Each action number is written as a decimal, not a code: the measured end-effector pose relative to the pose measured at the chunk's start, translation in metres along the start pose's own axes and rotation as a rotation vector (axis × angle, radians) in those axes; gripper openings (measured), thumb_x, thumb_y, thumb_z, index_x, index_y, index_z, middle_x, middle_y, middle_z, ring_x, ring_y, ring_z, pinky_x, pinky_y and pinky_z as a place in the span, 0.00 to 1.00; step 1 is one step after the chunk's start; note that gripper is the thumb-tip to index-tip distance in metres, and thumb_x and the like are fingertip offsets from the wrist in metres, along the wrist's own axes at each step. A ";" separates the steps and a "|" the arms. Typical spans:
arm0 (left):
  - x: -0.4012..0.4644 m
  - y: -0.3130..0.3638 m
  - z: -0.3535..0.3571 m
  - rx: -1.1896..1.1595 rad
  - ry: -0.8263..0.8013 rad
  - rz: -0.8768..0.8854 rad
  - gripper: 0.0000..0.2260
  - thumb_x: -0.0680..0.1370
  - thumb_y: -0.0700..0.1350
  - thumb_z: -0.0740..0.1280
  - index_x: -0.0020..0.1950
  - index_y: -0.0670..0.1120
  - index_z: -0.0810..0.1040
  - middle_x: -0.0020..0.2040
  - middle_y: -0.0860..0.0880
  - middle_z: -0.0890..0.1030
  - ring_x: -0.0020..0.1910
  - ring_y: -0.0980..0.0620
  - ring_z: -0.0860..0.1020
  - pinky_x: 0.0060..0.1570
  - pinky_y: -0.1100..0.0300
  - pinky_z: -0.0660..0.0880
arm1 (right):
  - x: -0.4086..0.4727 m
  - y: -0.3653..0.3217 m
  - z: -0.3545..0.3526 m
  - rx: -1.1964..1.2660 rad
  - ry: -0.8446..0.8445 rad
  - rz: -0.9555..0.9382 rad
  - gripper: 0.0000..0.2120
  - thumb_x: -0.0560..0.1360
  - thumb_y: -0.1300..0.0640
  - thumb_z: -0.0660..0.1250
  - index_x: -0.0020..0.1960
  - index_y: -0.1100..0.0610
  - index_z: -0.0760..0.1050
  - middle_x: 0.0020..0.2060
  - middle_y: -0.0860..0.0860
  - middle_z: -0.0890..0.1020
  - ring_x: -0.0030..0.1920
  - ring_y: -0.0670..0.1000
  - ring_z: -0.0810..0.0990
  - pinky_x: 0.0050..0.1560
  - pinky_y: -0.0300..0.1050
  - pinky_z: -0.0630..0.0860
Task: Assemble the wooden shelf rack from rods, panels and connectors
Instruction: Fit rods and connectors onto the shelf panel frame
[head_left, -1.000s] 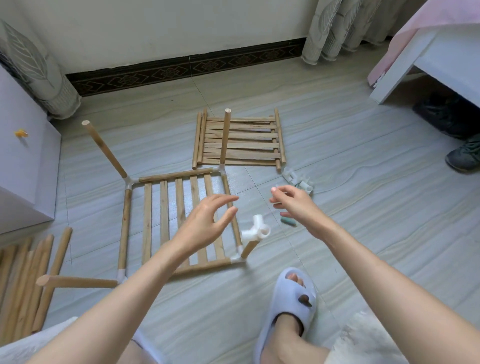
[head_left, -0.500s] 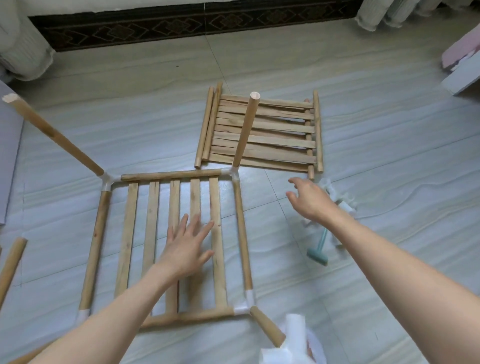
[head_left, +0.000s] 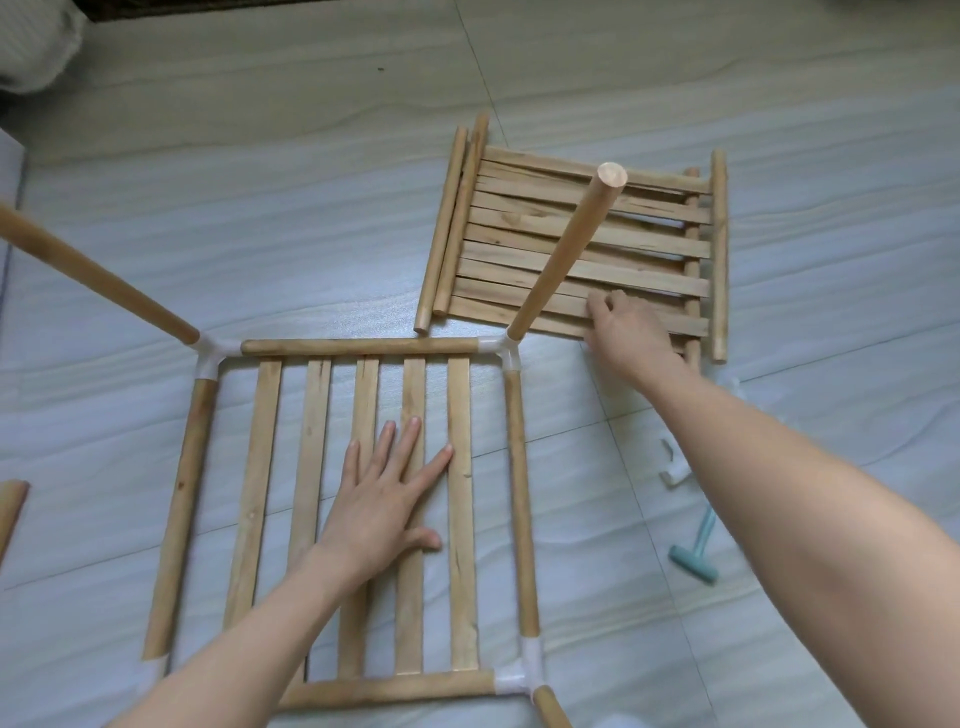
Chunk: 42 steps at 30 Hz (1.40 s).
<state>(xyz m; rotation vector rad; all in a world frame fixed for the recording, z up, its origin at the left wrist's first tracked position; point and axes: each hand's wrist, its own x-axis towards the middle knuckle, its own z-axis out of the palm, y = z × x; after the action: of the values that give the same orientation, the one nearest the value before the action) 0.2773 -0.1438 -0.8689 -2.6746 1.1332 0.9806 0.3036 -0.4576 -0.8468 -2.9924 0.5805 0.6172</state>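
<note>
A square shelf frame (head_left: 358, 347) of wooden rods lies on the floor, joined at its corners by white connectors (head_left: 503, 349). Several slats fill it. Upright rods rise from its corners; one (head_left: 563, 249) leans up at the far right corner, another (head_left: 93, 283) at the far left. My left hand (head_left: 387, 501) lies flat, fingers spread, on the middle slats. My right hand (head_left: 626, 330) rests on the near edge of a loose stack of slat panels (head_left: 582, 244) beyond the frame, fingers curled onto the nearest slat.
Two loose rods (head_left: 452, 223) lie along the stack's left side. Some white connectors (head_left: 672, 467) and a small teal mallet (head_left: 693, 558) lie on the floor at right, partly behind my right forearm. A rod end (head_left: 10, 506) shows at the left edge.
The camera has leaned forward and down over the frame. My left hand has come down flat on the slats. My right hand has reached forward to the stack of panels.
</note>
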 end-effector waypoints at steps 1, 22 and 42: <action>0.000 0.000 0.000 -0.002 -0.007 0.002 0.45 0.73 0.65 0.61 0.68 0.56 0.25 0.70 0.48 0.24 0.71 0.44 0.28 0.70 0.43 0.34 | 0.003 -0.002 -0.001 -0.029 0.010 0.001 0.16 0.80 0.56 0.57 0.64 0.63 0.65 0.61 0.62 0.70 0.61 0.62 0.69 0.59 0.52 0.65; 0.000 -0.006 -0.030 -0.167 -0.086 -0.006 0.33 0.78 0.59 0.61 0.76 0.60 0.43 0.77 0.52 0.37 0.74 0.46 0.33 0.72 0.46 0.41 | 0.000 -0.006 -0.103 0.730 0.372 0.143 0.10 0.78 0.48 0.59 0.52 0.54 0.72 0.45 0.47 0.76 0.54 0.55 0.75 0.62 0.57 0.67; -0.258 0.078 -0.265 -1.518 0.723 0.243 0.13 0.81 0.51 0.56 0.59 0.46 0.72 0.55 0.48 0.80 0.53 0.52 0.80 0.53 0.57 0.77 | -0.320 -0.130 -0.247 0.925 0.590 -0.165 0.12 0.76 0.49 0.65 0.55 0.54 0.74 0.49 0.49 0.78 0.54 0.52 0.76 0.60 0.57 0.70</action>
<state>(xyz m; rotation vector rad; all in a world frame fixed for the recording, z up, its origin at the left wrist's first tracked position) 0.2302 -0.1202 -0.4946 -4.4696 0.9107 1.2424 0.1716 -0.2502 -0.5016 -2.2298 0.4424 -0.4658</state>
